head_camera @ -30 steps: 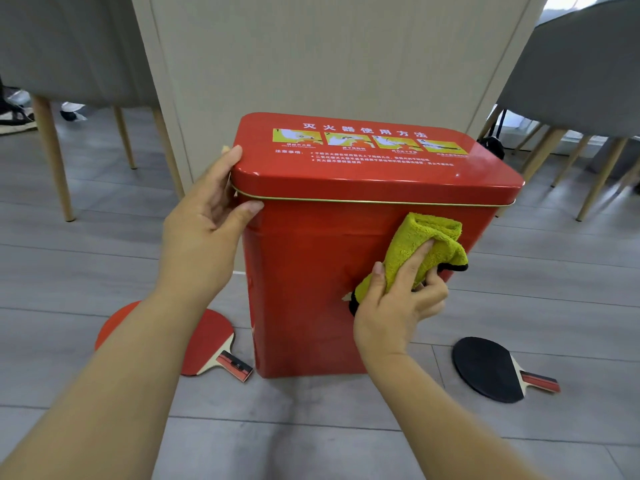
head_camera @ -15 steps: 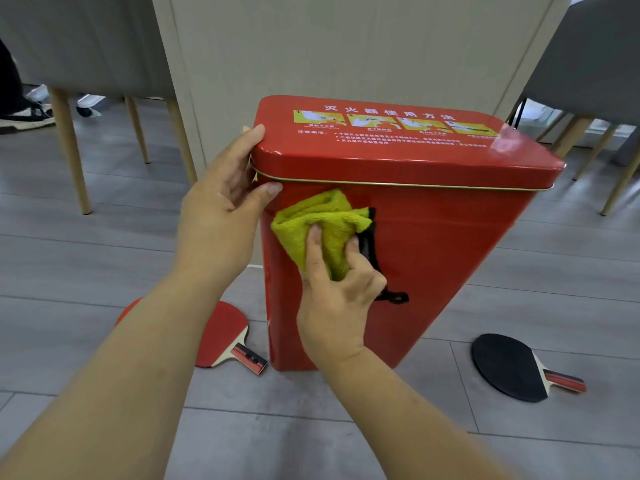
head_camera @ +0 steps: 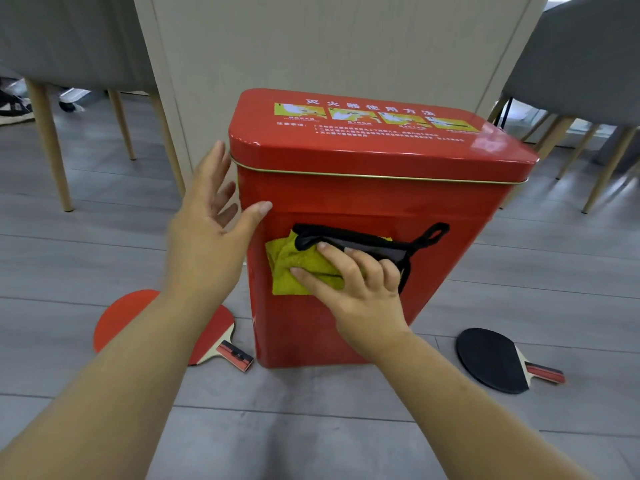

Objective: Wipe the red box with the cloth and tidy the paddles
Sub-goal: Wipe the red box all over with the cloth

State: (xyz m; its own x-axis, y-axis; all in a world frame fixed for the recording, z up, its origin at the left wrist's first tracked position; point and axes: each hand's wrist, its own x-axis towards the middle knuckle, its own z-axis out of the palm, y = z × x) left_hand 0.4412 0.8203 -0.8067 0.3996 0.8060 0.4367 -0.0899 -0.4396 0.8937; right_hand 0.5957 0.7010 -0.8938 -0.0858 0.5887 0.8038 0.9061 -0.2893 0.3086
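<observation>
Wiping step: the front face of the red box (head_camera: 381, 202) is being rubbed with the cloth; the paddles are judged not yet tidied.
Red paddle (head_camera: 117, 320): laid flat on the floor, below and left of the left hand, partly hidden by that forearm, its handle just beside the box's base.
Left hand (head_camera: 207, 237): held wide, fingers straight and spread; the palm is set against the box's left side under the lid rim and the thumb is laid on the front face. Nothing is gripped.
Cloth (head_camera: 298, 268): yellow with black trim and a loop, pressed to the front face under the right hand, just right of the left thumb.
Right hand (head_camera: 356, 285): laid nearly flat over the cloth, which is pressed rather than pinched.
Box handling: judged stiff, thin-walled and glossy, so likely slippery and easily tipped; best braced at the lid rim or an upper corner.
Cloth handling: judged soft and floppy; best kept bunched under the palm.
Black paddle (head_camera: 488, 358): laid flat on the floor, below and right of the right hand, apart from the box.
</observation>
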